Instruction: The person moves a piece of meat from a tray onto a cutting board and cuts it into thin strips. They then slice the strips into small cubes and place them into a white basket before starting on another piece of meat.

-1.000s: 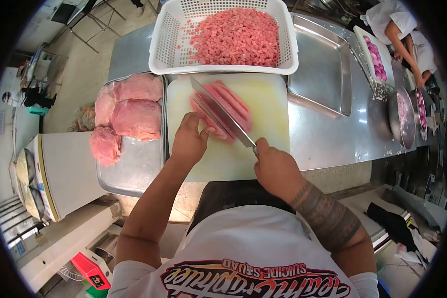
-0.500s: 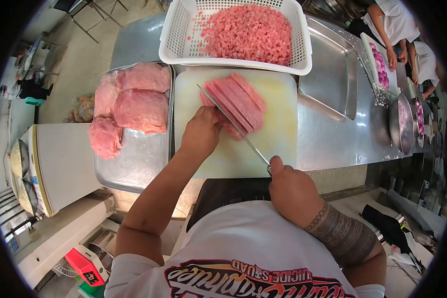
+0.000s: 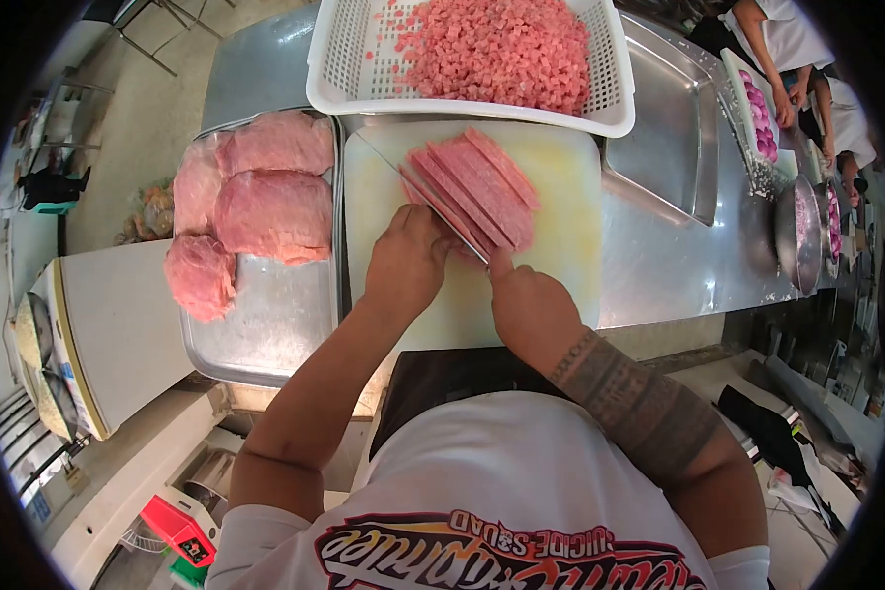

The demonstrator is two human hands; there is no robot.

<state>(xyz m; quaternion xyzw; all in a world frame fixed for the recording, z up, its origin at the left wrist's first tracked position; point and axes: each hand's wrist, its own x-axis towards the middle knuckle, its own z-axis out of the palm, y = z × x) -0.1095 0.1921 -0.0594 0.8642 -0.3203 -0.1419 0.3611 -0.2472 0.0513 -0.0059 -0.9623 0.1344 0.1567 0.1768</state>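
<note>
Strips of raw meat (image 3: 477, 192) lie side by side on a white cutting board (image 3: 560, 285). My right hand (image 3: 533, 307) is closed round the handle of a knife (image 3: 459, 234), mostly hidden in the fist. Its thin blade slants up and left along the left edge of the strips. On the near left side of the meat, my left hand (image 3: 405, 258) presses with bent fingers beside the blade. Those fingertips are partly hidden by the blade and the meat.
Large raw meat pieces (image 3: 275, 211) rest in a metal tray (image 3: 251, 339) at left. Diced meat (image 3: 501, 54) fills much of a white perforated basket (image 3: 329, 74) behind the board. At right are an empty metal pan (image 3: 649, 128), a metal bowl (image 3: 796, 236) and co-workers' hands (image 3: 785, 103) near purple onions (image 3: 757, 118).
My right hand has moved forward and left with the knife, and the blade has slid farther up and left across the board. My left hand stays near the same place on the meat.
</note>
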